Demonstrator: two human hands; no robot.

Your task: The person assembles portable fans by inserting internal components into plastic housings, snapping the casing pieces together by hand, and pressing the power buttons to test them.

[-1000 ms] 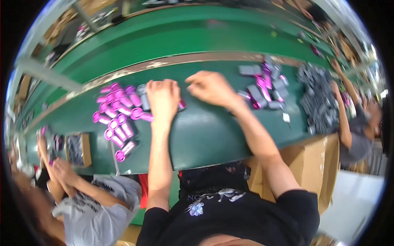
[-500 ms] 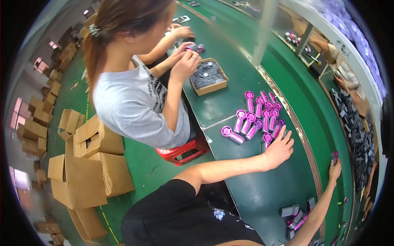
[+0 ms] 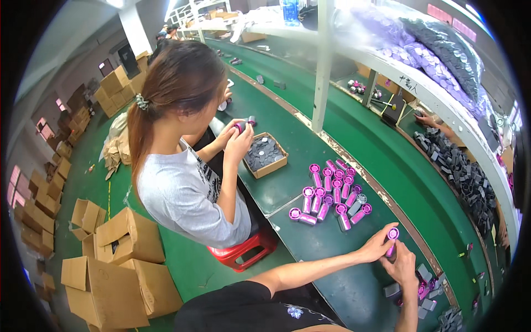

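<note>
Both hands are at the bench edge now: the left hand (image 3: 377, 250) and the right hand (image 3: 402, 266) meet on one purple tube (image 3: 392, 239), standing nearly upright just above the green bench top (image 3: 326, 243), fingers of both closed around it, so this piece looks to be mid-assembly. Judging by the table, a good share is done: the cluster of purple tubes (image 3: 332, 195) lying just beyond the hands counts roughly seventeen, some overlapping, so I can't be exact. To the right, a small scatter of grey parts (image 3: 423, 279) with a few purple bits among them, perhaps six or seven, seems to be what is left. Next along the bench, a co-worker (image 3: 182, 171) on a red stool (image 3: 243, 252) holds another piece over one cardboard tray (image 3: 267, 156) of dark discs, too many to count.
</note>
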